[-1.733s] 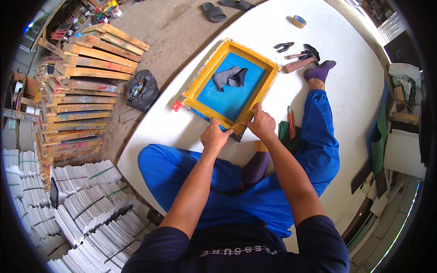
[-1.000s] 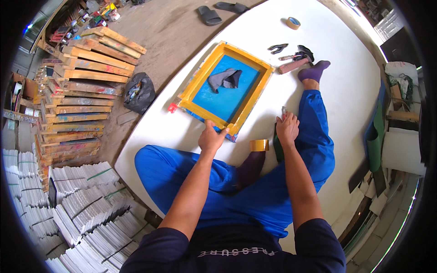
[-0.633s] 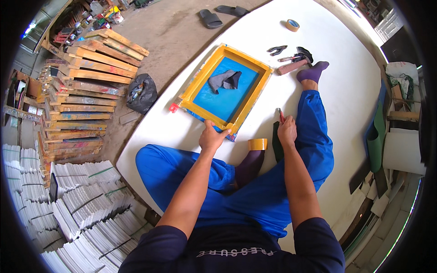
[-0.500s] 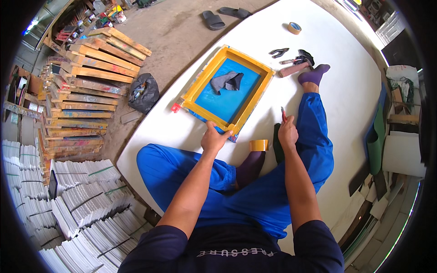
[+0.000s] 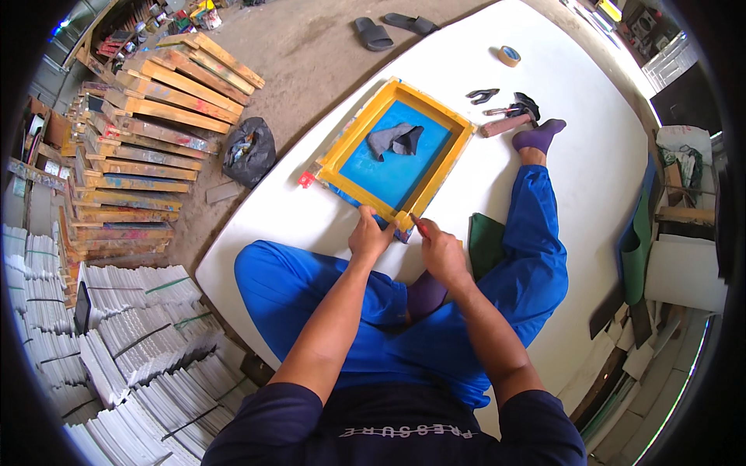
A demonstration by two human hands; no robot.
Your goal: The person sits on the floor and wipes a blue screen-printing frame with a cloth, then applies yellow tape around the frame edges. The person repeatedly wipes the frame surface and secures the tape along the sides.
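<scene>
Head view: yellow frame [image 5: 437,165] ahead, near corner between both hands [image 5: 371,236].

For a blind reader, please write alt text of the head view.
Someone's left hand grips a yellow frame by its near corner, where the right hand holds a red tool. Grey cloth lies on the frame's blue panel.

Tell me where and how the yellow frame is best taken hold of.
Probably by the yellow frame's two long rails, one hand coming from each side: it lies flat, and these straight, raised bars keep the grip clear of the blue panel and grey cloth. The left hand is at its near end.
</scene>
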